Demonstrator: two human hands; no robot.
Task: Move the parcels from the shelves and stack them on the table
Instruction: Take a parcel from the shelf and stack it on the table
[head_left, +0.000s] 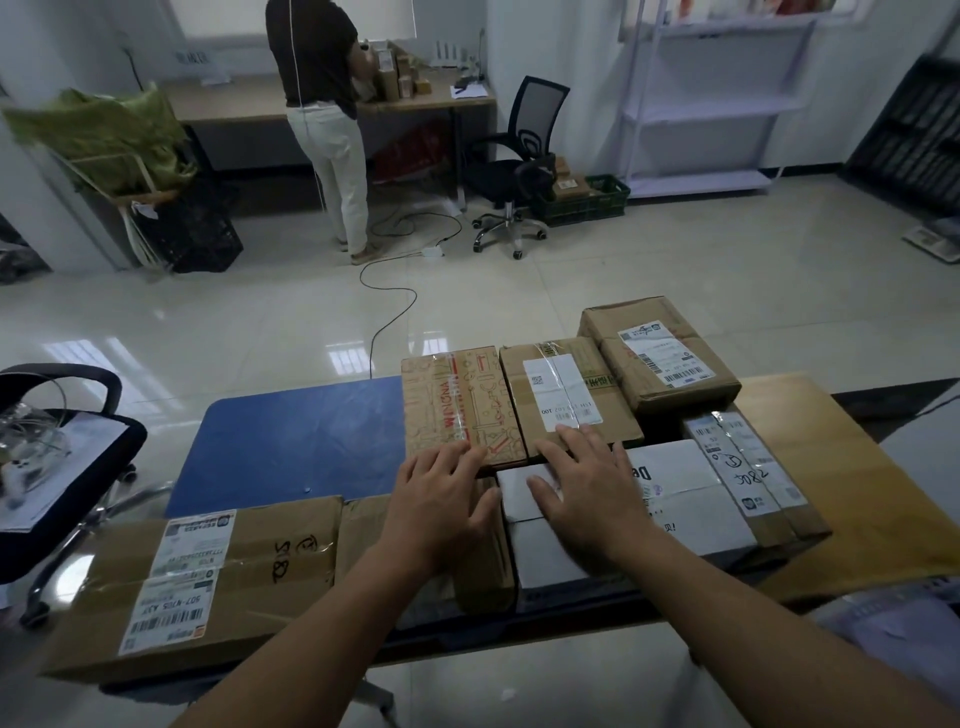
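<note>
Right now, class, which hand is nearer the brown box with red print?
Left. The left hand touches the near edge of the red-print box; the right hand rests further right, on the white box and the labelled box.

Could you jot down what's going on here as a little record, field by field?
left hand: flat, fingertips on the printed box
right hand: flat on the white box, fingertips at the labelled box
table: blue top, parcels side by side
near left: flat parcel
background: person standing at a desk; white shelf
</note>
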